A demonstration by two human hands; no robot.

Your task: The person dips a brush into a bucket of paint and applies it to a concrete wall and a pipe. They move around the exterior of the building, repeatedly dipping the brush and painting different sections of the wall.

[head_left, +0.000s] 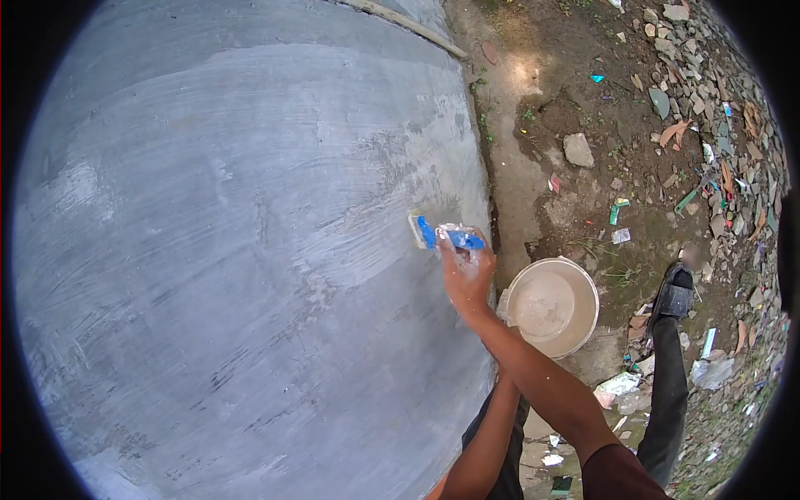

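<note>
My right hand (469, 282), spattered with whitish liquid, is closed around the blue handle of a paintbrush (425, 232). The brush's pale bristles are at the grey plastered surface (250, 208), near its right edge. Whitish streaks and damp patches spread across this surface. My left forearm (486, 454) passes beneath my right forearm; the left hand is hidden behind it, close to the bucket's side. A pale plastic bucket (593, 304) with milky liquid in the bottom is just right of my right wrist.
Bare soil (542, 67) runs along the surface's edge, with a larger stone (577, 151), rubble and litter farther right. My leg and dark shoe (673, 293) are at the right. A thin pole (404, 22) lies across the surface's top.
</note>
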